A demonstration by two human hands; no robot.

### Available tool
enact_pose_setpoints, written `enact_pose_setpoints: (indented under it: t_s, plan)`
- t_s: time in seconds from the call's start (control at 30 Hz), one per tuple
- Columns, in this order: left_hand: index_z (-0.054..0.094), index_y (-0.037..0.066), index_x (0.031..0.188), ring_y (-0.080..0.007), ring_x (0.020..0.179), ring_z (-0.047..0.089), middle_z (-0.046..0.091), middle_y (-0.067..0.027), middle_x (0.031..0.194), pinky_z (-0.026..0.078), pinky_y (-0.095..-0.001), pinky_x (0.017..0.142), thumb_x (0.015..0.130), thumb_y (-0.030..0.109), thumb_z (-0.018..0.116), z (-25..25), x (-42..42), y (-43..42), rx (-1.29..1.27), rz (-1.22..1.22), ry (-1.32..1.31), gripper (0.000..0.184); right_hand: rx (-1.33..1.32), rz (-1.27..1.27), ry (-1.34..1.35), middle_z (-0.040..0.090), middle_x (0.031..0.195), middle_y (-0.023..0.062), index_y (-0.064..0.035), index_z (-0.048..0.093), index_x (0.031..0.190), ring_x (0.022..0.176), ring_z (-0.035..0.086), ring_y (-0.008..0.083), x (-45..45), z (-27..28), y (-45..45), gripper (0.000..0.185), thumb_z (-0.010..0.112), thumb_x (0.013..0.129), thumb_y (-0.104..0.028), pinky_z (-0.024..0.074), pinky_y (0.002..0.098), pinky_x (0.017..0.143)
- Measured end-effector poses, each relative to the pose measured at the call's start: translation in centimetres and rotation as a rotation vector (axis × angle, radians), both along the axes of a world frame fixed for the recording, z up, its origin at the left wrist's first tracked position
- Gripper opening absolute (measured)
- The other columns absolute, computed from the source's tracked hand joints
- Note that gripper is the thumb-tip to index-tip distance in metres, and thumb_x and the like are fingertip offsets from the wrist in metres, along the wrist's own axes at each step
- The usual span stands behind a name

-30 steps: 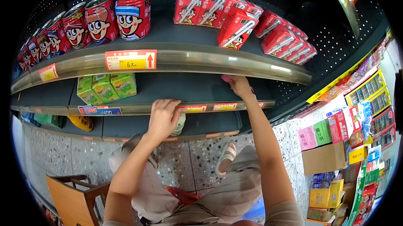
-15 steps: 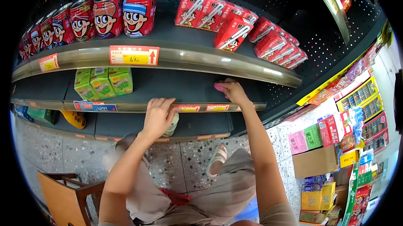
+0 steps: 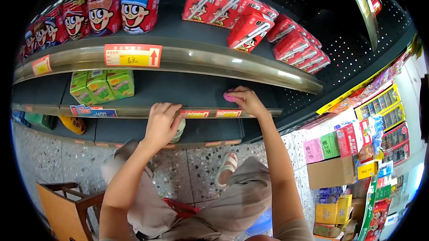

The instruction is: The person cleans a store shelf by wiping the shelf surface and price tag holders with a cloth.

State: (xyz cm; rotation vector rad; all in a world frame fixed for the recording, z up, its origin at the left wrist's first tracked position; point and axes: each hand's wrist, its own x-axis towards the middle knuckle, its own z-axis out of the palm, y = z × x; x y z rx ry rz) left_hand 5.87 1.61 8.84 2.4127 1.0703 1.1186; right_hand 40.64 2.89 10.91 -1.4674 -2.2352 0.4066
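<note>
My right hand [image 3: 248,101] grips a crumpled pink cloth [image 3: 231,95] and presses it on the dark middle shelf [image 3: 178,86], toward its right end. My left hand [image 3: 161,119] rests over the front edge of that shelf, fingers stretched out, holding nothing. Just right of that hand, price labels [image 3: 195,114] run along the shelf edge. A pale green object [image 3: 179,130], partly hidden by my left hand, shows on the level below. Green drink boxes [image 3: 103,86] stand at the left of the middle shelf.
Above, large red cans [image 3: 140,6] and red drink cartons [image 3: 250,28] line the upper shelf behind its clear front strip [image 3: 214,62]. A yellow package [image 3: 73,124] lies on the bottom shelf. A wooden stool [image 3: 67,212] stands at lower left; cardboard boxes [image 3: 331,172] are stacked at right.
The pink cloth has slid a little to the left along the shelf with my right hand. My left hand stays on the shelf edge. The view has shifted slightly.
</note>
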Motion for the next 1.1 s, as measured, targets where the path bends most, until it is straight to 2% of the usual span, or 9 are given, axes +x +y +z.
enact_pose_setpoints:
  t_s: [0.17, 0.4, 0.5, 0.53, 0.63, 0.73, 0.83, 0.93, 1.1]
  plan:
    - [0.064, 0.0, 0.107, -0.0344, 0.094, 0.057, 0.062, -0.0154, 0.098, 0.041, -0.045, 0.093, 0.078, 0.007, 0.066, 0.1, 0.1, 0.0, -0.002, -0.009, 0.008, 0.029, 0.01, -0.086, -0.018, 0.062, 0.101, 0.0149, -0.0112, 0.068, 0.114, 0.096, 0.06, 0.0329, -0.2, -0.7, 0.3, 0.034, 0.065, 0.081, -0.004, 0.0477, 0.038, 0.086]
    - [0.064, -0.001, 0.106, -0.0341, 0.094, 0.057, 0.062, -0.0159, 0.098, 0.041, -0.0449, 0.093, 0.078, 0.008, 0.066, 0.1, 0.0, 0.0, 0.003, -0.004, 0.034, 0.029, -0.069, -0.23, 0.013, 0.061, 0.12, 0.0189, -0.0115, 0.068, 0.114, 0.11, 0.054, 0.0404, -0.6, -1.9, 2.0, 0.033, 0.062, 0.082, -0.004, 0.0414, 0.0433, 0.099]
    - [0.064, 0.0, 0.108, -0.0346, 0.095, 0.057, 0.062, -0.0166, 0.099, 0.04, -0.0453, 0.093, 0.078, 0.008, 0.066, 0.3, 0.0, 0.0, -0.007, -0.015, 0.029, 0.031, 0.059, -0.252, -0.065, 0.063, 0.112, 0.0185, -0.009, 0.067, 0.115, 0.095, 0.061, 0.0355, -0.3, -3.1, 3.0, 0.034, 0.061, 0.083, 0.001, 0.0485, 0.0397, 0.087]
    - [0.064, 0.0, 0.108, -0.0345, 0.095, 0.057, 0.062, -0.0166, 0.099, 0.04, -0.0452, 0.093, 0.078, 0.008, 0.066, 0.1, 0.0, 0.0, -0.001, -0.01, 0.036, 0.031, 0.254, -0.168, -0.105, 0.063, 0.112, 0.0199, -0.0078, 0.065, 0.117, 0.102, 0.059, 0.0376, 0.2, -3.8, 3.5, 0.034, 0.061, 0.083, -0.002, 0.0455, 0.0425, 0.092]
    - [0.064, 0.0, 0.107, -0.0342, 0.095, 0.057, 0.062, -0.0164, 0.099, 0.04, -0.0451, 0.094, 0.077, 0.008, 0.066, 0.2, 0.1, 0.0, 0.012, -0.002, 0.043, 0.031, 0.157, -0.275, -0.163, 0.058, 0.117, 0.0236, -0.0027, 0.062, 0.114, 0.112, 0.051, 0.0431, 0.4, -4.0, 4.7, 0.033, 0.062, 0.082, -0.008, 0.0412, 0.046, 0.098]
    - [0.063, 0.0, 0.107, -0.034, 0.094, 0.057, 0.062, -0.016, 0.099, 0.039, -0.045, 0.094, 0.077, 0.007, 0.066, 0.2, 0.1, 0.0, 0.015, -0.005, 0.039, 0.031, 0.405, -0.217, -0.079, 0.056, 0.117, 0.0247, 0.0001, 0.06, 0.112, 0.112, 0.05, 0.0446, 1.3, -6.2, 6.2, 0.032, 0.062, 0.081, -0.009, 0.0414, 0.0487, 0.096]
    - [0.063, 0.001, 0.107, -0.0338, 0.094, 0.057, 0.061, -0.0155, 0.099, 0.039, -0.045, 0.094, 0.078, 0.007, 0.065, 0.2, 0.1, 0.2, 0.02, -0.011, 0.028, 0.03, 0.306, -0.241, -0.08, 0.054, 0.121, 0.025, 0.0004, 0.06, 0.112, 0.114, 0.049, 0.0449, 1.4, -6.0, 6.5, 0.033, 0.061, 0.081, -0.008, 0.0412, 0.0503, 0.096]
    - [0.063, 0.001, 0.107, -0.0335, 0.093, 0.057, 0.061, -0.0152, 0.098, 0.04, -0.0448, 0.093, 0.078, 0.006, 0.065, -0.1, 0.0, -0.1, 0.029, -0.01, 0.03, 0.03, 0.263, -0.341, -0.248, 0.053, 0.125, 0.0239, -0.0046, 0.062, 0.115, 0.116, 0.049, 0.044, 1.1, -6.6, 6.5, 0.034, 0.06, 0.081, -0.007, 0.0414, 0.0496, 0.097]
    - [0.063, 0.0, 0.106, -0.0332, 0.092, 0.056, 0.061, -0.0148, 0.097, 0.041, -0.0439, 0.091, 0.078, 0.006, 0.066, -0.2, 0.0, -0.1, 0.07, -0.003, 0.007, 0.029, 0.354, -0.296, -0.196, 0.062, 0.115, 0.0194, -0.0124, 0.066, 0.115, 0.109, 0.056, 0.0395, 0.0, -5.1, 5.5, 0.033, 0.06, 0.082, -0.009, 0.0447, 0.0451, 0.094]
